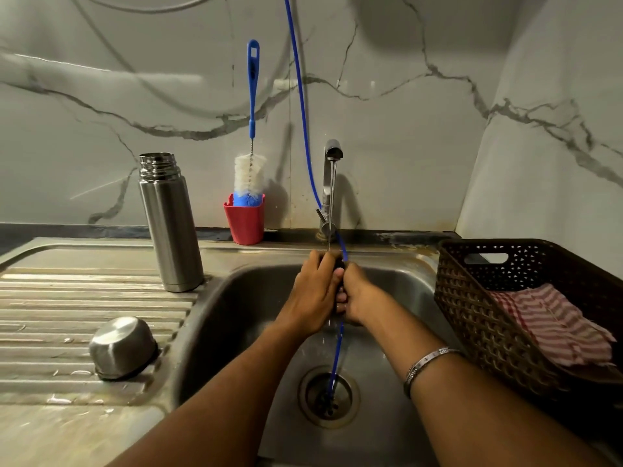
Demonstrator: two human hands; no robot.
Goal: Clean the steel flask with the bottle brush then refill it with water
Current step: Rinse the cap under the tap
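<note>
The steel flask (170, 224) stands upright and uncapped on the draining board left of the sink. Its steel cup lid (122, 347) lies mouth down nearer to me on the board. The bottle brush (251, 139), with a blue handle and white bristles, stands in a red cup (245, 222) against the wall. Over the sink bowl, my left hand (315, 291) and my right hand (354, 294) are pressed together under the running tap (332, 156). Both grip a small dark object (339, 264), mostly hidden by the fingers.
A thin blue hose (301, 106) drops from above, passes my hands and ends in the drain (328, 396). A brown woven basket (472, 298) holding a red-striped cloth (553, 325) sits right of the steel sink (236, 298). Marble wall behind.
</note>
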